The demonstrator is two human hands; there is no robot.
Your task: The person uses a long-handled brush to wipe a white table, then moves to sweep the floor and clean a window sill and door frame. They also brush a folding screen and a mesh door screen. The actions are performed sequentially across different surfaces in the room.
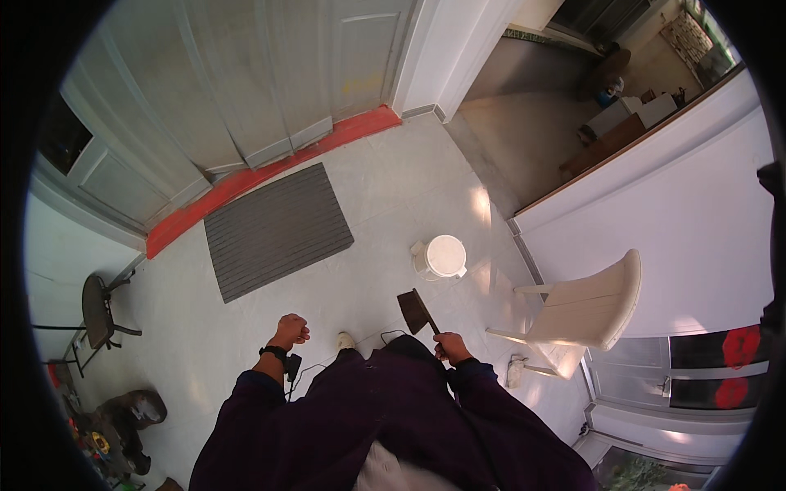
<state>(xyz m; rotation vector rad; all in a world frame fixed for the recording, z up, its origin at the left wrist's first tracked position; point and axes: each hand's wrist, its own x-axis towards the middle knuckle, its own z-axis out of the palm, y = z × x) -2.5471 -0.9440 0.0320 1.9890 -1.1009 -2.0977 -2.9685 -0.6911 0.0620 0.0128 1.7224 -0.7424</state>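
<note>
A long-handled bench brush [415, 310] is in my right hand [452, 347], which grips the dark handle's lower end. Its bristle side faces left, over the pale tiled floor [344, 288]. My left hand [291, 331] is loosely curled in front of me, with nothing visible in it. A dark band and a small black device with a cable sit at that wrist. Ahead of the brush stands a white lidded bin [445, 256] on the floor. A grey ribbed doormat [279, 232] lies farther forward, to the left of the bin.
Grey folding doors [245, 80] rise behind a red threshold [270, 172]. To my right stands a cream chair [580, 307]. A dark stool [98, 310] and a dark carved piece [126, 423] are on the left. An opening at upper right shows another room with furniture.
</note>
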